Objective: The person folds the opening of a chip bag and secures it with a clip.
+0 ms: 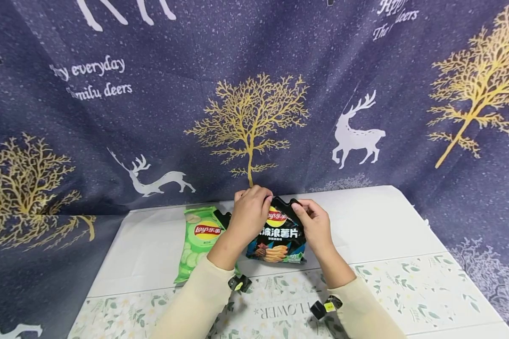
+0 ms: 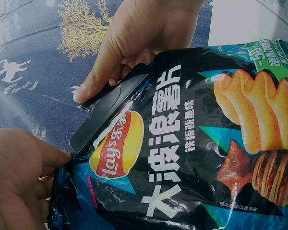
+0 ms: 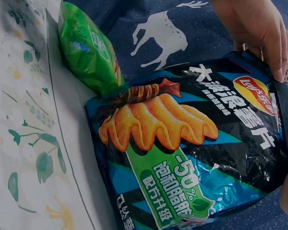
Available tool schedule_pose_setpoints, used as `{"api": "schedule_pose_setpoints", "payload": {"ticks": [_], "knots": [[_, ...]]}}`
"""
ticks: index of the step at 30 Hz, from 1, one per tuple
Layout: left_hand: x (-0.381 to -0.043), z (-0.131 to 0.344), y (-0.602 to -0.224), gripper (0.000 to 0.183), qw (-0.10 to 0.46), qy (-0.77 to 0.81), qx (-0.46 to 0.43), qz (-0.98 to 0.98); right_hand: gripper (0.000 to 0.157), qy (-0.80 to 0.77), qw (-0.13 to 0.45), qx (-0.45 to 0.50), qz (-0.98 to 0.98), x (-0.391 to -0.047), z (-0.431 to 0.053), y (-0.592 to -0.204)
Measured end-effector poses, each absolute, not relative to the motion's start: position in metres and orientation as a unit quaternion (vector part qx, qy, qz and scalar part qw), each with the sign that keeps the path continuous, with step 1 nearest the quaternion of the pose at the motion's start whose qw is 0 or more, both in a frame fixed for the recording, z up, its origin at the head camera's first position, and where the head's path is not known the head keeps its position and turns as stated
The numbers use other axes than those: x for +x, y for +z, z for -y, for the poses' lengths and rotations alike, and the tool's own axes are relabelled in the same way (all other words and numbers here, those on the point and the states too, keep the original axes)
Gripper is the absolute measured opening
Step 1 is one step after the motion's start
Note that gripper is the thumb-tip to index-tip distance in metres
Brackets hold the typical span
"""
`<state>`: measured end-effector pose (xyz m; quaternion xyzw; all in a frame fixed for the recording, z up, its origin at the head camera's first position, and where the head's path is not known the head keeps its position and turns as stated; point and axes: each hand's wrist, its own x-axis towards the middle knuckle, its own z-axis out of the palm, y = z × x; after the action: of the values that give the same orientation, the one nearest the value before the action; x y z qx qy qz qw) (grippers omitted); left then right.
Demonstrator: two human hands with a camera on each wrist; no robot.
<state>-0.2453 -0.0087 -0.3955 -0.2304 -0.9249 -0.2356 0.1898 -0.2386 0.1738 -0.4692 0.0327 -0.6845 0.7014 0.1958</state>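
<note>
A black bag of Lay's potato chips (image 1: 275,240) stands propped up between my two hands. Along part of its top edge lies a black bag clip (image 2: 108,108); whether it is fully closed I cannot tell. My left hand (image 1: 251,212) pinches the top left corner of the bag. My right hand (image 1: 316,223) grips one end of the clip, thumb on the front and fingers behind. In the left wrist view, the right hand (image 2: 139,38) is above the bag and the left hand (image 2: 19,179) at lower left.
A green Lay's chip bag (image 1: 199,240) lies left of the black bag, partly behind my left forearm. Another black clip-like piece (image 1: 222,218) shows at its top right. The white table (image 1: 365,230) has a leaf-patterned front part, with a dark printed cloth (image 1: 152,117) behind.
</note>
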Motion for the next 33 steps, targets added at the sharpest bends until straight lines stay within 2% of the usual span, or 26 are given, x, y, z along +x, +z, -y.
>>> {"api": "schedule_pose_setpoints", "payload": {"ticks": [12,20,26,33], "knots": [[-0.245,0.010,-0.397,0.021,0.179,-0.261,-0.222,0.922,0.024,0.696,0.157,0.013,0.701,-0.239,-0.177,-0.468],[-0.245,0.012,-0.404,0.022,0.241,-0.316,-0.209,0.894,0.027,0.704,0.146,0.019,0.695,-0.239,-0.178,-0.469],[-0.245,0.017,-0.408,0.032,0.264,-0.366,-0.196,0.870,0.027,0.704,0.134,0.005,0.697,-0.241,-0.180,-0.472],[-0.245,0.028,-0.413,0.047,0.251,-0.406,-0.163,0.863,0.027,0.702,0.132,0.006,0.700,-0.241,-0.182,-0.472]]}}
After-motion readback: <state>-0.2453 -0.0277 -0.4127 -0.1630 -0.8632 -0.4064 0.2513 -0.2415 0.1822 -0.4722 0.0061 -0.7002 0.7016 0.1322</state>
